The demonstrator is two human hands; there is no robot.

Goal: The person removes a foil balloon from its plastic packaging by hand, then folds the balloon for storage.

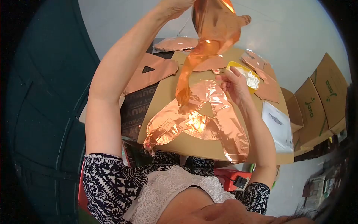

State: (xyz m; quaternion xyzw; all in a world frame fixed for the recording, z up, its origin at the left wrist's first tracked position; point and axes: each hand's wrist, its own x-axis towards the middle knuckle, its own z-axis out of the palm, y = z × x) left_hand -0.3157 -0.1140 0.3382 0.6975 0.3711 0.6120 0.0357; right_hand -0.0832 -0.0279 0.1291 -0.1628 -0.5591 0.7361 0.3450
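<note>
At the top edge, my left hand (178,6) is closed on a shiny copper-coloured foil balloon (218,31), its fingers partly cut off by the frame. The balloon is partly puffed up, and its long narrow end hangs over the table. My right hand (233,83) is beside the hanging balloon, near the yellow tray (256,90), its fingers loosely curled and apart with nothing visible between them. A flat, crinkled foil balloon shaped like a letter A (233,128) lies below, partly covered by the hanging end.
Flat copper-coloured pieces (158,76) lie around the cardboard-topped table (182,145). White crumpled material (253,80) sits in the tray. A white paper sheet (276,123) is at the right, with open cardboard boxes (311,108) beyond. A red object (233,179) is under the front edge.
</note>
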